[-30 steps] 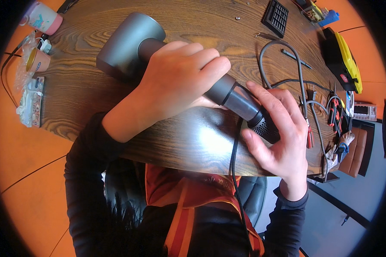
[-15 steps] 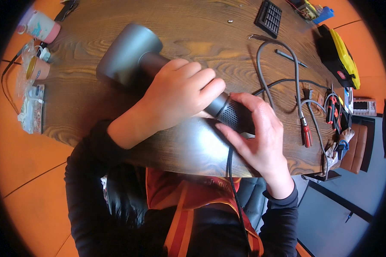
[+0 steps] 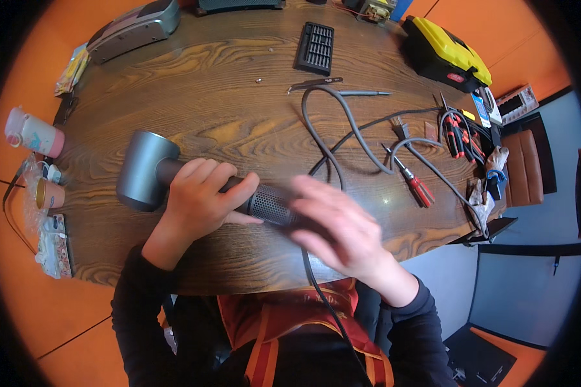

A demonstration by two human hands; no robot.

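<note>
A grey hair dryer lies across the near left of the table, its barrel to the left and its handle pointing right. My left hand is wrapped round the handle, thumb toward its perforated section. At the handle's right end my right hand is smeared by motion, with its fingers curved about that end; whether they touch it cannot be told. A dark cord runs from under my right hand over the table's front edge.
A grey cable loops over the middle right. Beside it lie a red-handled screwdriver, red pliers, tweezers and a bit case. A yellow-and-black toolbox stands far right; a pink-based cup and a paper cup stand left.
The view has shifted to show more of the far table. The hair dryer is turned closer to level. My right hand has moved from gripping the perforated section toward the handle's end.
</note>
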